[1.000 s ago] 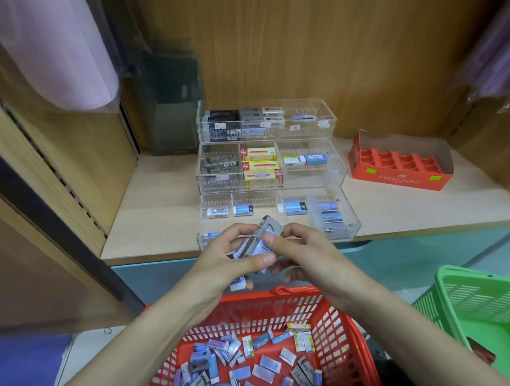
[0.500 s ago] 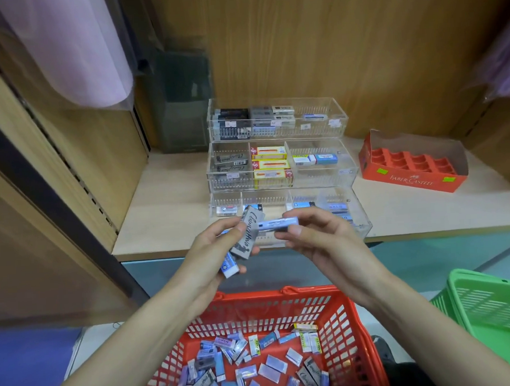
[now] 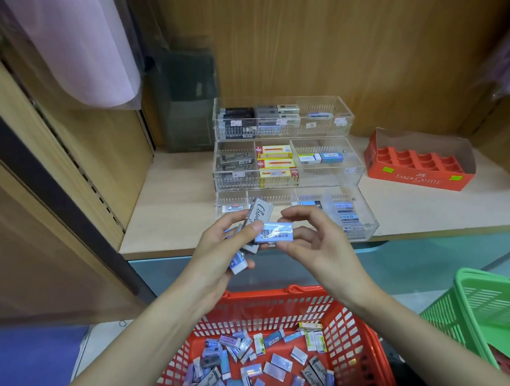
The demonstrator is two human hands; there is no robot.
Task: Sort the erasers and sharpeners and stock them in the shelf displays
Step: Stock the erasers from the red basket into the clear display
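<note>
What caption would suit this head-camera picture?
Left hand holds several erasers, right hand pinches a pale blue one, above a red basket.

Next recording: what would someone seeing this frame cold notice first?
Mid-frame, two hands meet: the right hand pinches a pale blue eraser, while the left hand grips a stack of erasers with a grey script-lettered one on top. Below them is the red basket, scattered with loose erasers. Behind, on the shelf, stands the clear tiered display, partly stocked.
</note>
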